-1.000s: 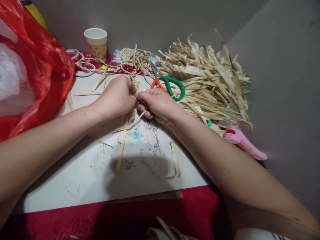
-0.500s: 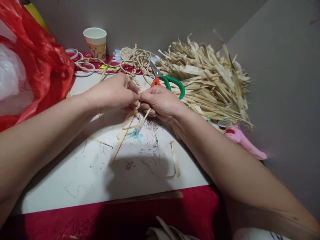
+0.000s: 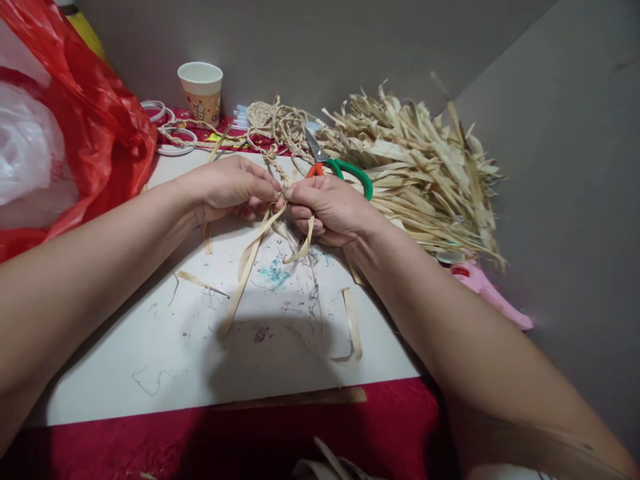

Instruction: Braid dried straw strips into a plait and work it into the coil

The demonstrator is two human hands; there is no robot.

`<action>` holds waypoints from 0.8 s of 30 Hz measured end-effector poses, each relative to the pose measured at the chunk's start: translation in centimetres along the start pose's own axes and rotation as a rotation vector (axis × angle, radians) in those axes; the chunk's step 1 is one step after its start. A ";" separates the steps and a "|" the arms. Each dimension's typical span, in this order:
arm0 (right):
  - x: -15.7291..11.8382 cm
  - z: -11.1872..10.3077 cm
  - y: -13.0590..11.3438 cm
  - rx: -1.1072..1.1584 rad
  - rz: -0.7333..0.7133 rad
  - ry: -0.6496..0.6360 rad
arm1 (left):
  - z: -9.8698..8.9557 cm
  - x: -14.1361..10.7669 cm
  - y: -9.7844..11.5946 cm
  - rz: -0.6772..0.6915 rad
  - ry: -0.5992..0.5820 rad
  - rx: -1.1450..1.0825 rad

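Note:
My left hand (image 3: 239, 189) and my right hand (image 3: 327, 208) meet fingertip to fingertip over a white board (image 3: 165, 360). Both pinch the near end of a braided cord of dry, straw-coloured husk strips (image 3: 276, 162). Loose husk strips (image 3: 249, 267) hang from the pinch towards me, and another short strip end (image 3: 303, 248) curls out below my right fingers. The exact crossing of the strips is hidden by my fingertips. Just beyond my right hand lie scissors (image 3: 345, 168) with one green and one orange handle.
A heap of dry husk strips (image 3: 425, 173) lies at the right, with a pink glue gun (image 3: 487, 293) before it. Coiled braid (image 3: 280, 123), a paper cup (image 3: 201, 93) and white rings (image 3: 177, 142) stand at the back. A red plastic bag (image 3: 115, 133) bulges on the left.
My left fingers have shifted, so more of the braid and hanging strips shows. The strip end below my right hand has swung to the right. The whole view has shifted slightly.

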State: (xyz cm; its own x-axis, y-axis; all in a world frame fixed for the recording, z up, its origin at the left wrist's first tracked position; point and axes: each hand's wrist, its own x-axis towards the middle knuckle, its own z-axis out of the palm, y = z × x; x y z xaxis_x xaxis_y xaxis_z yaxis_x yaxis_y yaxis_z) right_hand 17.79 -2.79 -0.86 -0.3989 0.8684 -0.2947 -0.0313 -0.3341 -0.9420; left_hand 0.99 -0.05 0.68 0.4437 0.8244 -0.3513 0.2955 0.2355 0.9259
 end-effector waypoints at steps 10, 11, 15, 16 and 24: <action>0.2 -0.5 0.3 -0.060 0.037 -0.073 | 1.4 -0.1 0.0 0.051 0.173 0.095; 0.2 -0.6 0.3 -0.073 0.041 -0.076 | 1.5 -0.2 0.0 0.076 0.202 0.146; 0.3 -0.6 0.4 -0.086 0.033 -0.080 | 1.7 -0.3 0.0 0.108 0.200 0.219; 0.2 -0.6 0.4 -0.082 0.027 -0.078 | 1.7 -0.4 0.0 0.093 0.183 0.209; 0.2 -0.6 0.4 -0.145 0.003 -0.075 | 1.2 -0.6 0.8 0.031 0.098 0.233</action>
State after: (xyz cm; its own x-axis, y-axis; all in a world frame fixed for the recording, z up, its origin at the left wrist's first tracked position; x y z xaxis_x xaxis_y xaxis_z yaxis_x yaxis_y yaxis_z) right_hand 18.26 -2.54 -1.43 -0.4659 0.8359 -0.2901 0.1005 -0.2757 -0.9560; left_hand 1.95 -0.95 1.44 0.3747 0.8781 -0.2976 0.4752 0.0938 0.8749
